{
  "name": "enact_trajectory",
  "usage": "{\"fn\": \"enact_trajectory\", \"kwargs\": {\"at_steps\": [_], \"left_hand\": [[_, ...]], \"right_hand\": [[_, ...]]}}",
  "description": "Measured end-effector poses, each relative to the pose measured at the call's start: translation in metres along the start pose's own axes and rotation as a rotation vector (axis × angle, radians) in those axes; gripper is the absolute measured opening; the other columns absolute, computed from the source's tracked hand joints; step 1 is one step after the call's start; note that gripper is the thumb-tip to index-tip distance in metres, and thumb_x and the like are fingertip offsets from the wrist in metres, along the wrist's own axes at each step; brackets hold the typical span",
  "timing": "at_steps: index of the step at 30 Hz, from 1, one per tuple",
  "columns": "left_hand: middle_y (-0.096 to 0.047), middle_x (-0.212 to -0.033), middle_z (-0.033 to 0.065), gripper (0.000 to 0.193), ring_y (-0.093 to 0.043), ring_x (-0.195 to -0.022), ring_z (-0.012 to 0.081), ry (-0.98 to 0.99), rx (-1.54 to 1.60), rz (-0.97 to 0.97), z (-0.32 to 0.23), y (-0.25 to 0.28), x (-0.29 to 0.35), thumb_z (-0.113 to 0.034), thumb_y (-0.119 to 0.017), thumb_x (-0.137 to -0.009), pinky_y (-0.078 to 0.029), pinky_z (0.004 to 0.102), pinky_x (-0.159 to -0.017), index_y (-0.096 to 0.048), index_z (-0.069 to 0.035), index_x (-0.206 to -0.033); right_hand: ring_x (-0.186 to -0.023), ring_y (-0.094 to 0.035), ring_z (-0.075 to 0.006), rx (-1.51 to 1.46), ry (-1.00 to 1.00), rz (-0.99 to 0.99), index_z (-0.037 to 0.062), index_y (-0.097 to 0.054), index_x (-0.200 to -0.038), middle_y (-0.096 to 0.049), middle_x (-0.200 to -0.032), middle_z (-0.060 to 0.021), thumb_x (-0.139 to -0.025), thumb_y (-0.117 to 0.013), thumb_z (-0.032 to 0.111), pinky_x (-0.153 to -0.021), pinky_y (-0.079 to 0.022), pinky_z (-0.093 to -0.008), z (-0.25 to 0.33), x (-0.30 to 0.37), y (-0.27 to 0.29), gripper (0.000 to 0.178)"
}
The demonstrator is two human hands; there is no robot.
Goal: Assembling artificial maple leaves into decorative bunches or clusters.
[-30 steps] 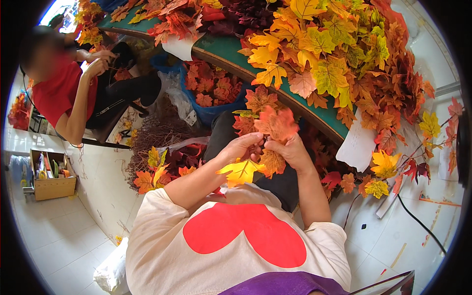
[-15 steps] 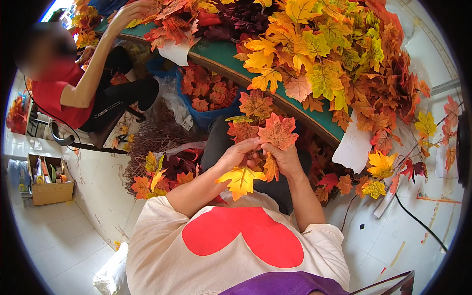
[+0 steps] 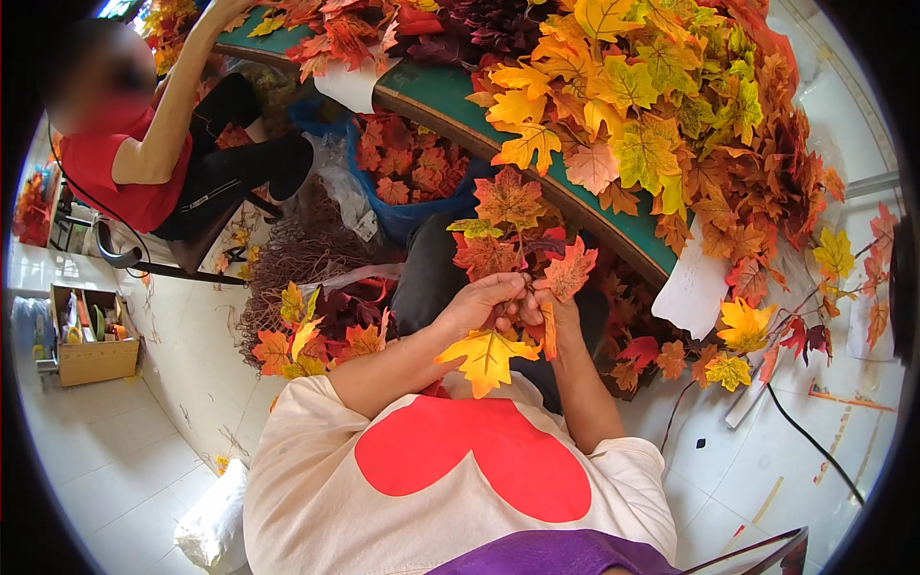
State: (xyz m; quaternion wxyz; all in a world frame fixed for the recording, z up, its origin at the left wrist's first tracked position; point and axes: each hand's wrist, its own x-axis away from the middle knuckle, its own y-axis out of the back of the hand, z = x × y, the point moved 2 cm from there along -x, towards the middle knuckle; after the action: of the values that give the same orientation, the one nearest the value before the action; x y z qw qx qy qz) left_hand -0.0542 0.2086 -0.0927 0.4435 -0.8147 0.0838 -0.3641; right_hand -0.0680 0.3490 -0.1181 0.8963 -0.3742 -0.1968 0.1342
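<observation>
My two hands meet over my lap, working on a spray of artificial maple leaves (image 3: 510, 203). Closed fingers of my left hand (image 3: 487, 305) pinch its stem near the middle. My right hand (image 3: 567, 321) is closed at the same spot, partly covered by an orange-red leaf (image 3: 569, 269) that leans over its fingers. Below my left hand hangs a yellow leaf (image 3: 487, 360), and a narrow orange leaf (image 3: 548, 329) dangles beside it. A dark red leaf (image 3: 554, 241) shows behind the fingers. The joint between stems is hidden by my fingertips.
A green table (image 3: 431, 93) ahead carries heaped yellow, orange and red leaves (image 3: 652, 125). Under it sits a blue bag (image 3: 391, 218) of orange leaves. Brown twigs (image 3: 302, 244) lie to my left. A person in red (image 3: 129, 153) sits far left; a black cable (image 3: 815, 436) crosses the floor right.
The orange-red leaf has turned sideways and tipped over my right hand. A dark red leaf now shows behind it. Both hands have shifted slightly right and down in the view.
</observation>
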Motion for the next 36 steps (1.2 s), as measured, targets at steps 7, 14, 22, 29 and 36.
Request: {"fn": "enact_trajectory", "kwargs": {"at_steps": [7,14,22,29,36], "left_hand": [[-0.052,-0.069,-0.0022,0.011,-0.044,-0.056,0.0044,0.015,-0.012,-0.061,0.008,-0.001,0.005,-0.020,-0.055,-0.089,-0.036,0.0159,-0.045,-0.055,-0.010,-0.094],[-0.057,-0.072,0.0027,0.014,-0.050,-0.053,0.0091,-0.015,0.015,0.001,0.007,-0.002,0.006,-0.020,-0.049,-0.092,-0.036,0.0171,-0.044,-0.053,-0.007,-0.095],[-0.056,-0.072,0.0044,0.013,-0.053,-0.057,0.0103,0.049,0.030,0.006,0.010,0.009,0.001,-0.018,-0.047,-0.092,-0.036,0.0178,-0.043,-0.053,-0.006,-0.095],[-0.052,-0.070,0.0019,0.009,-0.043,-0.054,0.0080,0.073,-0.134,-0.098,0.008,-0.020,0.003,-0.012,-0.051,-0.087,-0.035,0.0188,-0.043,-0.055,-0.008,-0.092],[-0.049,-0.073,-0.0044,0.013,-0.044,-0.061,0.0061,0.013,-0.059,-0.098,-0.001,0.018,0.008,-0.025,-0.054,-0.089,-0.034,0.0192,-0.046,-0.054,-0.012,-0.094]], "right_hand": [[-0.046,-0.044,-0.0116,-0.043,-0.025,0.028,0.0047,-0.057,-0.093,-0.055,-0.065,-0.0049,-0.080,-0.055,0.003,-0.043,-0.035,-0.0234,-0.006,0.007,0.006,0.013],[-0.049,-0.046,-0.0102,0.134,-0.020,-0.033,0.0049,-0.058,-0.090,-0.055,-0.068,-0.0037,-0.081,-0.058,0.007,-0.044,-0.036,-0.0208,-0.011,0.011,0.009,0.010],[-0.069,-0.060,-0.0123,0.397,0.128,0.009,-0.0007,-0.061,-0.092,-0.063,-0.081,-0.0036,-0.076,-0.065,-0.002,-0.065,-0.049,-0.0237,0.005,0.016,-0.007,0.017],[-0.071,-0.060,-0.0092,0.988,0.245,0.106,-0.0007,-0.061,-0.081,-0.062,-0.075,-0.0031,-0.074,-0.068,0.003,-0.061,-0.046,-0.0228,0.045,0.028,-0.031,0.010],[-0.074,-0.060,-0.0113,0.956,0.312,-0.022,0.0015,-0.064,-0.087,-0.065,-0.083,-0.0025,-0.081,-0.063,0.011,-0.068,-0.048,-0.0263,0.078,0.039,-0.043,0.011]]}}
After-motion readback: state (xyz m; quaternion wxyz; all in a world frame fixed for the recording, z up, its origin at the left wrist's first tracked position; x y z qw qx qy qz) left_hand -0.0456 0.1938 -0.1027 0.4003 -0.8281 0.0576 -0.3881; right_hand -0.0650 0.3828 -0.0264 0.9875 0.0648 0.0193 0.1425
